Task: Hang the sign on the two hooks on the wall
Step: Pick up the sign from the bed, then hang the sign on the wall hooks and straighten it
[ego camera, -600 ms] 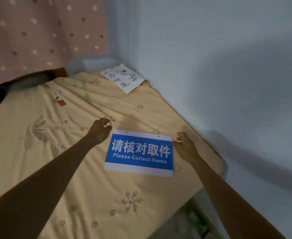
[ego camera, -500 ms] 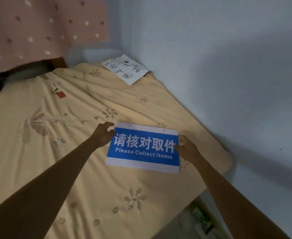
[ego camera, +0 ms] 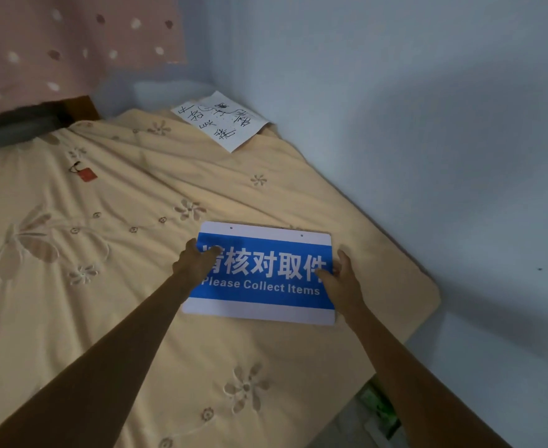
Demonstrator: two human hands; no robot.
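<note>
The blue-and-white sign (ego camera: 263, 270) lies on the bed (ego camera: 104, 240), gripped at both short edges: left hand (ego camera: 195, 263) and right hand (ego camera: 342, 279), thumbs over its face. Beyond the sign, a handwritten paper (ego camera: 221, 119) rests against the wall (ego camera: 411, 108).

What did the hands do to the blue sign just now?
Both hands closed in from the sign's sides. The left hand now grips its left edge, the right hand its right edge, thumbs on the face. The sign remains on the bed cover; the handwritten paper hasn't moved.

A handwritten paper (ego camera: 220, 120) lies on the floral yellow bedspread (ego camera: 111, 195) beside a polka-dot curtain (ego camera: 56, 46).
</note>
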